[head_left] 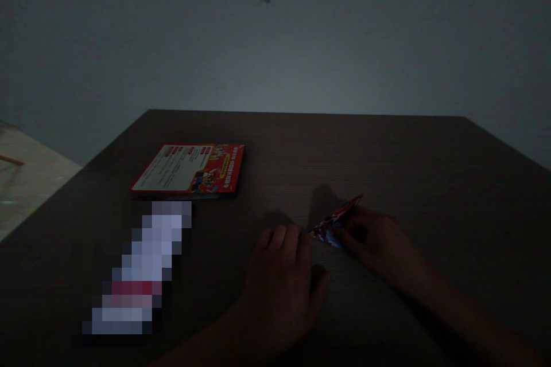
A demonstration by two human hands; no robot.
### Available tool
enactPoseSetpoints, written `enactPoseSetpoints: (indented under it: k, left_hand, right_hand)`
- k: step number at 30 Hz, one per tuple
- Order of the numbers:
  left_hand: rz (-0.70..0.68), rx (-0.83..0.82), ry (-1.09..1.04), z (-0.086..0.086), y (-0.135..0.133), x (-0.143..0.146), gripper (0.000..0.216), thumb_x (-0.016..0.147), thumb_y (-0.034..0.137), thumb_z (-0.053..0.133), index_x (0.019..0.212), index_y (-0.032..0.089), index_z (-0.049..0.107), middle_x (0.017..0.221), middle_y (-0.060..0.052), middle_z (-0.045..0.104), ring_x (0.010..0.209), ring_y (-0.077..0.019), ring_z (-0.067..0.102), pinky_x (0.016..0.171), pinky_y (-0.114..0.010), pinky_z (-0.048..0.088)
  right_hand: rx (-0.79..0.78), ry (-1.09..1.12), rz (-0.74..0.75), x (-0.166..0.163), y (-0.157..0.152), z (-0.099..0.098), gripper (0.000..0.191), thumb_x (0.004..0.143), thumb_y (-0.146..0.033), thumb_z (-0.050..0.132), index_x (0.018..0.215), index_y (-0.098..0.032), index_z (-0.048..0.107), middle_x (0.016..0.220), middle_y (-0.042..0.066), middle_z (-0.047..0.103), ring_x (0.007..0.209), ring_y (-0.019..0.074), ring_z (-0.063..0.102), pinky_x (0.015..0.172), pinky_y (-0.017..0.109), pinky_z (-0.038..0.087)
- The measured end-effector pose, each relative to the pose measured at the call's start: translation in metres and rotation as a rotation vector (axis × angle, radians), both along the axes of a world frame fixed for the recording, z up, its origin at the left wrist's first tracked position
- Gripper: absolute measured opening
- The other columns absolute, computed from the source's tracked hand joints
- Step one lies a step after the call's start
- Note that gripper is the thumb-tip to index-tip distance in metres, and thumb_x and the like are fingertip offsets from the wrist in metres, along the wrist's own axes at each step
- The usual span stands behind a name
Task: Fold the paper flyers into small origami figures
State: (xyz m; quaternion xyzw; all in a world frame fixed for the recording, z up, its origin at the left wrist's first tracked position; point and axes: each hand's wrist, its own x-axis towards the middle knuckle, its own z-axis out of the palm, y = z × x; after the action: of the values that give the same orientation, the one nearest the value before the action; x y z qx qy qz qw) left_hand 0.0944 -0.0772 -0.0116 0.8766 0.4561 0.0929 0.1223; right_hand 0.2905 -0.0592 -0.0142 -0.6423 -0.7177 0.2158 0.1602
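A small folded piece of printed red and blue paper lies low on the dark table, one corner lifted. My right hand pinches its right side, fingers curled round the edge. My left hand rests knuckles up just left of the paper, fingertips pressed on its left tip. The room is dim and the fingers are hard to make out.
A red-edged printed booklet or pack lies flat at the left middle of the table. In front of it lies a long pale strip-shaped thing with a red band, blurred out. A bare wall stands behind the table's far edge.
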Motion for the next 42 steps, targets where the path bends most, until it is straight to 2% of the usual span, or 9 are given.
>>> enactPoseSetpoints:
  k: [7, 13, 17, 23, 30, 35, 42]
  left_hand:
    - [-0.011, 0.029, 0.030, -0.0011, -0.0006, -0.0014, 0.036, 0.086, 0.039, 0.045, 0.112, 0.016, 0.054, 0.109, -0.010, 0.055, 0.101, -0.0281, 0.048, 0.087, -0.048, 0.040]
    - [-0.006, 0.036, 0.034, -0.0002, -0.0013, -0.0021, 0.037, 0.086, 0.039, 0.045, 0.113, 0.016, 0.053, 0.108, -0.010, 0.055, 0.100, -0.0279, 0.048, 0.087, -0.048, 0.040]
    - [-0.004, 0.033, 0.034, 0.0005, -0.0006, -0.0014, 0.036, 0.086, 0.041, 0.045, 0.111, 0.017, 0.054, 0.106, -0.010, 0.056, 0.098, -0.0278, 0.049, 0.085, -0.048, 0.041]
    - [0.003, 0.007, -0.008, 0.0011, 0.0032, -0.0033, 0.035, 0.084, 0.038, 0.048, 0.112, 0.018, 0.054, 0.106, -0.009, 0.055, 0.099, -0.0275, 0.047, 0.087, -0.047, 0.040]
    - [0.037, -0.020, -0.100, -0.0003, 0.0072, -0.0073, 0.026, 0.083, 0.034, 0.050, 0.103, 0.018, 0.058, 0.102, -0.008, 0.054, 0.096, -0.0257, 0.047, 0.086, -0.044, 0.040]
    - [0.001, -0.040, -0.170, -0.0014, 0.0076, -0.0058, 0.030, 0.082, 0.032, 0.052, 0.110, 0.020, 0.055, 0.106, -0.007, 0.053, 0.098, -0.0247, 0.047, 0.088, -0.043, 0.039]
    - [0.009, -0.045, -0.124, 0.0000, 0.0065, -0.0038, 0.034, 0.082, 0.034, 0.052, 0.114, 0.021, 0.054, 0.105, -0.008, 0.053, 0.099, -0.0259, 0.046, 0.089, -0.045, 0.037]
  right_hand:
    - [-0.006, -0.030, -0.018, -0.0020, -0.0022, 0.0009, 0.026, 0.084, -0.030, 0.051, 0.068, -0.018, 0.068, 0.083, 0.005, 0.070, 0.065, 0.0170, 0.065, 0.057, 0.026, 0.044]
    - [-0.036, -0.139, -0.001, -0.0007, -0.0045, 0.0029, 0.029, 0.087, -0.035, 0.047, 0.078, -0.020, 0.070, 0.085, 0.007, 0.071, 0.065, 0.0189, 0.066, 0.052, 0.027, 0.043]
    - [-0.053, -0.154, -0.011, 0.0009, -0.0026, 0.0008, 0.031, 0.087, -0.036, 0.046, 0.076, -0.020, 0.069, 0.080, 0.007, 0.071, 0.063, 0.0192, 0.065, 0.051, 0.027, 0.042]
    - [-0.051, -0.153, 0.001, 0.0025, -0.0016, -0.0016, 0.031, 0.088, -0.037, 0.044, 0.078, -0.021, 0.069, 0.080, 0.007, 0.071, 0.065, 0.0191, 0.066, 0.053, 0.026, 0.041]
    - [-0.066, -0.180, -0.012, 0.0018, -0.0012, 0.0003, 0.034, 0.089, -0.038, 0.043, 0.080, -0.020, 0.070, 0.083, 0.008, 0.071, 0.068, 0.0197, 0.066, 0.056, 0.027, 0.043]
    - [-0.072, -0.167, -0.009, 0.0018, -0.0013, 0.0012, 0.032, 0.088, -0.038, 0.045, 0.076, -0.021, 0.069, 0.080, 0.007, 0.071, 0.065, 0.0188, 0.065, 0.053, 0.026, 0.042]
    - [-0.085, -0.177, -0.021, 0.0019, -0.0009, -0.0004, 0.033, 0.088, -0.039, 0.044, 0.076, -0.020, 0.069, 0.080, 0.007, 0.071, 0.066, 0.0194, 0.065, 0.054, 0.026, 0.041]
